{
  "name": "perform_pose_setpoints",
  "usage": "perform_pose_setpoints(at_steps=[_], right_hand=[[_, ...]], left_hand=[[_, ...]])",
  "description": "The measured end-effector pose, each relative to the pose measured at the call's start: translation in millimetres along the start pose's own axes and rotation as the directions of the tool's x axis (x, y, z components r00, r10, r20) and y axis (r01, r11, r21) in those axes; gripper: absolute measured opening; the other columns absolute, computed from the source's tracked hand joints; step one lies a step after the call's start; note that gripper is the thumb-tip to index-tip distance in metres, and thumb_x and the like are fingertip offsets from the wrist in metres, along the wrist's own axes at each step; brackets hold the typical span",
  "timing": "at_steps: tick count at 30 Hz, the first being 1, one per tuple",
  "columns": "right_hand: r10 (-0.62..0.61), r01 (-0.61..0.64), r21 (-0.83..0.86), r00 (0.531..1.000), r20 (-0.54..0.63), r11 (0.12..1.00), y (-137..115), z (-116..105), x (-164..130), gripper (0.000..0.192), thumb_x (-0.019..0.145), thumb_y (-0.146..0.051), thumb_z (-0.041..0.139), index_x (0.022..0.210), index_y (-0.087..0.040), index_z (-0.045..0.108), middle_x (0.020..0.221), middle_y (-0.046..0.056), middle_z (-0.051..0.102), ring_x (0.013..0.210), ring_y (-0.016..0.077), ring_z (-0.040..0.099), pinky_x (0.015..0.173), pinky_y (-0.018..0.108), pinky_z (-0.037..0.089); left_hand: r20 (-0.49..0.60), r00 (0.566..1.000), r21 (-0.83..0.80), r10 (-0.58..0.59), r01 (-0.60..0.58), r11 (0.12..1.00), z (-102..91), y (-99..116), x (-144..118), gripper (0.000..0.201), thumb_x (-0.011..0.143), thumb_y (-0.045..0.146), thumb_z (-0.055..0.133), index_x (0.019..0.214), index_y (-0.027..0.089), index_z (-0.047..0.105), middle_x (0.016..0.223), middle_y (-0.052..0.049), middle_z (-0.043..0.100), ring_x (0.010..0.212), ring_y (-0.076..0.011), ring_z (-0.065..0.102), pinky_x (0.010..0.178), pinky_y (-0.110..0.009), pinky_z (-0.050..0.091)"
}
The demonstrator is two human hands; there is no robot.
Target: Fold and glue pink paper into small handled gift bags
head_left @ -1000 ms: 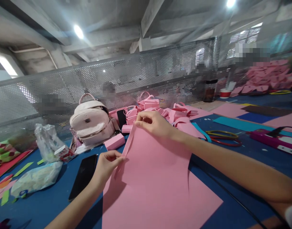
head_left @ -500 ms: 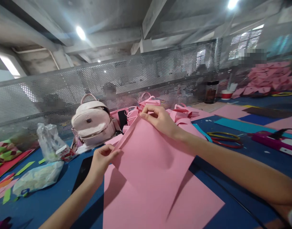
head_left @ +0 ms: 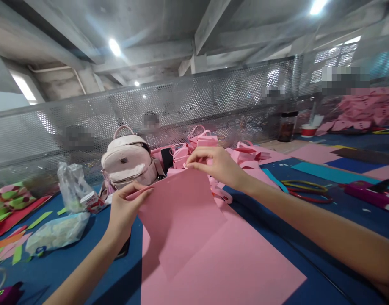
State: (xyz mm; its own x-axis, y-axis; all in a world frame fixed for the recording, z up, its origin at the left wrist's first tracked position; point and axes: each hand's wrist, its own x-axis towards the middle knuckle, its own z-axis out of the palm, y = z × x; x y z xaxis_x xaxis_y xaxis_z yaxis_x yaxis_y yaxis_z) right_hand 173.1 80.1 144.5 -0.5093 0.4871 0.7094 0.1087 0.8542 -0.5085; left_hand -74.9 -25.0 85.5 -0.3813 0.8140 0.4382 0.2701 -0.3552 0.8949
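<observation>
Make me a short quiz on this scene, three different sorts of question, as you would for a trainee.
1. True or false: the left hand and the right hand both pinch the raised sheet.
2. What colour is the table? A) green B) blue C) white
3. Which stands farther left in the view, the backpack or the jar?

Key
1. True: each hand has a grip on its top edge.
2. B, blue.
3. The backpack.
</observation>
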Motion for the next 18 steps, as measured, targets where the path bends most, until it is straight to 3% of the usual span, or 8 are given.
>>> perform_pose_setpoints(at_steps=[4,8,10,12,14,16,18], right_hand=[[-0.079,0.090,-0.140,0.993,0.083,0.986,-17.0,4.6,-8.4,0.012,0.088,-0.016,0.070,0.078,-0.021,0.074,0.082,0.000,0.074,0.079,0.0171,0.064,0.074,0.031,0.042],[-0.063,0.097,-0.279,0.989,0.131,0.955,-25.3,8.5,-13.0,0.014,0.087,-0.010,0.068,0.078,-0.020,0.070,0.083,0.000,0.072,0.077,0.0170,0.062,0.071,0.029,0.039],[-0.040,0.091,-0.328,0.986,0.159,0.940,-27.4,10.1,-13.5,0.014,0.087,-0.009,0.068,0.077,-0.020,0.068,0.082,0.000,0.072,0.075,0.0164,0.060,0.069,0.028,0.037],[-0.039,0.108,-0.369,0.981,0.188,0.923,-29.5,12.3,-13.0,0.014,0.087,-0.010,0.068,0.077,-0.020,0.068,0.081,-0.001,0.072,0.073,0.0160,0.060,0.067,0.028,0.036],[-0.062,0.144,-0.403,0.976,0.208,0.904,-32.4,14.9,-12.0,0.012,0.087,-0.011,0.069,0.078,-0.020,0.068,0.081,0.000,0.072,0.072,0.0162,0.060,0.065,0.029,0.035],[-0.091,0.172,-0.420,0.974,0.206,0.891,-36.1,16.5,-11.2,0.010,0.087,-0.013,0.069,0.079,-0.019,0.069,0.081,0.000,0.072,0.072,0.0166,0.060,0.064,0.029,0.034],[-0.111,0.175,-0.404,0.978,0.177,0.898,-39.8,15.6,-11.5,0.009,0.088,-0.015,0.070,0.080,-0.019,0.069,0.081,0.001,0.072,0.072,0.0169,0.060,0.064,0.029,0.034]], left_hand=[[0.034,0.997,0.059,0.062,-0.064,0.996,5.7,6.5,-9.0,0.024,0.072,0.039,0.081,0.070,0.016,0.074,0.068,-0.001,0.065,0.066,-0.0119,0.054,0.056,-0.017,0.039],[0.116,0.983,0.146,0.140,-0.157,0.977,5.4,17.0,-9.5,0.016,0.075,0.034,0.077,0.069,0.019,0.074,0.071,-0.002,0.069,0.070,-0.0162,0.060,0.063,-0.021,0.044],[0.226,0.938,0.309,0.262,-0.324,0.894,5.2,24.2,-5.2,0.009,0.079,0.030,0.073,0.076,0.022,0.076,0.077,-0.003,0.072,0.074,-0.0188,0.064,0.068,-0.024,0.046],[0.346,0.843,0.495,0.412,-0.538,0.683,8.1,32.7,0.0,0.009,0.083,0.028,0.069,0.084,0.025,0.078,0.081,-0.002,0.075,0.075,-0.0202,0.065,0.071,-0.027,0.043],[0.419,0.758,0.554,0.500,-0.650,0.521,14.8,41.8,3.7,0.010,0.086,0.031,0.069,0.083,0.026,0.078,0.081,-0.002,0.077,0.074,-0.0204,0.066,0.072,-0.029,0.041],[0.463,0.730,0.507,0.502,-0.683,0.526,23.3,51.0,5.1,0.013,0.088,0.031,0.067,0.082,0.025,0.077,0.078,-0.001,0.077,0.071,-0.0194,0.066,0.071,-0.028,0.041],[0.458,0.751,0.448,0.476,-0.658,0.605,30.2,59.4,4.3,0.018,0.090,0.032,0.063,0.079,0.023,0.075,0.076,-0.002,0.075,0.068,-0.0189,0.066,0.067,-0.026,0.041]])
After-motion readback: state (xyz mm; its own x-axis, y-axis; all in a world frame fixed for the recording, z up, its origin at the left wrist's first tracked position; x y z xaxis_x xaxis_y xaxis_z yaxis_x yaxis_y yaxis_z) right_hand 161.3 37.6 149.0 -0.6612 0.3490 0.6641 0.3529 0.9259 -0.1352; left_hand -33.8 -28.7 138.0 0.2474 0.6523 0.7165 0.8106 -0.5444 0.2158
